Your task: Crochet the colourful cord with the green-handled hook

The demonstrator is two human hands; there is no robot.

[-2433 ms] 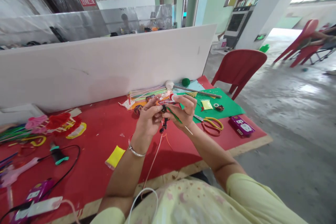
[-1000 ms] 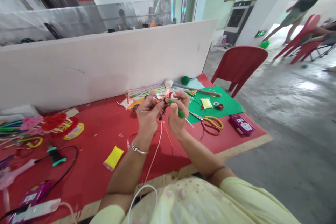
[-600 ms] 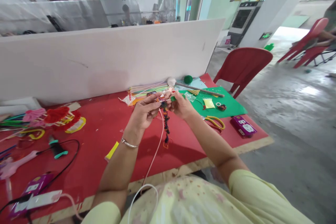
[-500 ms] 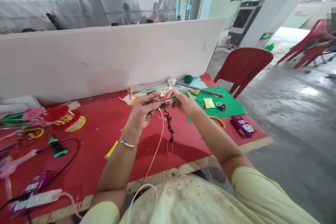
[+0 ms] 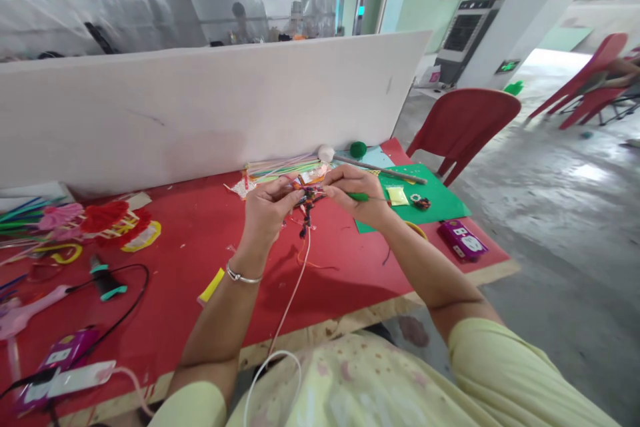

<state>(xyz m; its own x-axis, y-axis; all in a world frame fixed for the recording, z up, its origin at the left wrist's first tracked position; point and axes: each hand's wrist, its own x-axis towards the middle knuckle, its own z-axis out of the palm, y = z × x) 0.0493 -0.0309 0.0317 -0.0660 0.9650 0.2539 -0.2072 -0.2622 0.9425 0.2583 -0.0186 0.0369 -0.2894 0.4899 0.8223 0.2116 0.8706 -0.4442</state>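
Left hand: the left hand (image 5: 270, 208) has its grip closed in a pinch, thumb against fingers, on the upper end of a dark multicoloured yarn piece (image 5: 307, 203).
Right hand: the right hand (image 5: 356, 195) has its grip closed around a thin tool with a green handle (image 5: 359, 197); the tool's slim metal end points toward the yarn between the hands. Whether its tip passes through a loop is too small to tell.
Yarn piece: held up between both hands, above the red surface (image 5: 200, 220), with a narrow, knotted part hanging below the fingers.
Progress: a knotted length appears formed, while the upper end looks to be in work. An orange yarn tail (image 5: 301, 257) trails loose beneath, so the ends seem unfinished; how much is left cannot be told.
Pale pink cord: the pale pink cord (image 5: 295, 287) runs from below the yarn toward the person's lap.
Green sheet: the green sheet (image 5: 443, 197), beyond the right forearm, bears a pale yellow packet (image 5: 397, 196) and a small dark beaded piece (image 5: 423, 203).
Purple box: the purple box (image 5: 463, 241) lies near the sheet, toward the surface's right edge.
Yellow packet: a bright yellow packet (image 5: 212, 285) lies beside the left forearm, partly hidden.
Pliers: black-and-teal pliers (image 5: 107, 281) lie farther left, beside a black cable (image 5: 143, 290).
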